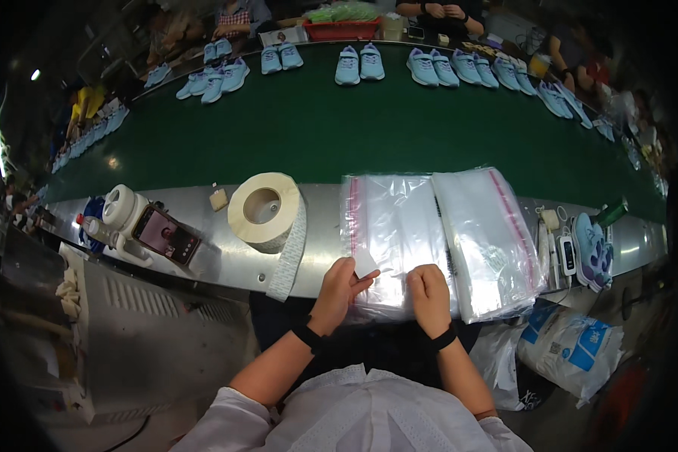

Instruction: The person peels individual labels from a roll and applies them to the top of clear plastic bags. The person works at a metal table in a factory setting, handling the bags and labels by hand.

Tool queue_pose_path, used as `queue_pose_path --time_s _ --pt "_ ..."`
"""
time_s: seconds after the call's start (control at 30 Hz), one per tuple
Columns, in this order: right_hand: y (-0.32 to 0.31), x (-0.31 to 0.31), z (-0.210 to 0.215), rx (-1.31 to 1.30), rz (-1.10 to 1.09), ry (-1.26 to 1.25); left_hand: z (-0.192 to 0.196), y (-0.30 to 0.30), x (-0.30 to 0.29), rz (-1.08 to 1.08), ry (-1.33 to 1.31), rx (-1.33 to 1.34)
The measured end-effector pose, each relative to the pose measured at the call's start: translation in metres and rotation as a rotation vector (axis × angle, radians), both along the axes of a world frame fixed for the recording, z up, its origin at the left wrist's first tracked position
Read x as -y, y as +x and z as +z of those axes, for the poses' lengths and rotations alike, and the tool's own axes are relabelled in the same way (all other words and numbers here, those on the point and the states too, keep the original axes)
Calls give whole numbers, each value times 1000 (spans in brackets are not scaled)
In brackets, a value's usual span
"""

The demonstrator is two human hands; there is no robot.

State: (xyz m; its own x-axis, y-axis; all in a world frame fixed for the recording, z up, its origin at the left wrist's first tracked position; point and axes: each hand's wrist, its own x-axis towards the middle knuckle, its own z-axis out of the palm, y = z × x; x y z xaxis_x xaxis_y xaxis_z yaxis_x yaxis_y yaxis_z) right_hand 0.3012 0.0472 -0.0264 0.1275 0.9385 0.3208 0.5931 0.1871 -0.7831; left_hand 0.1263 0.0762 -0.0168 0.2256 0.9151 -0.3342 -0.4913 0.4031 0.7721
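Observation:
My left hand (337,290) pinches a small white sticker (365,265) over the near part of a stack of clear plastic bags (395,218). To its right, my right hand (429,292) is closed, its fingers curled down against the same stack; whatever they may hold is hidden. A second pile of clear bags (478,226) with a pink strip lies beside the first, to the right. On the left stands a large roll of labels (265,211), its printed strip (288,260) hanging toward the metal edge.
A phone (166,235) leans on a white jug (120,207) at left. Shoes (594,252) and a small white device (567,255) lie at right. Beyond runs a green conveyor belt (279,128) carrying light-blue shoes (359,65); people sit across it. Filled bags (569,350) lie below right.

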Motion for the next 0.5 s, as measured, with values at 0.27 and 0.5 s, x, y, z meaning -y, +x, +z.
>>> queue_pose_path --time_s 0.27,0.5 --pt "15 6 41 -338 112 -46 8 37 -44 -414 10 -347" --pt "6 16 54 -19 268 -17 4 42 -32 -575 -254 210"
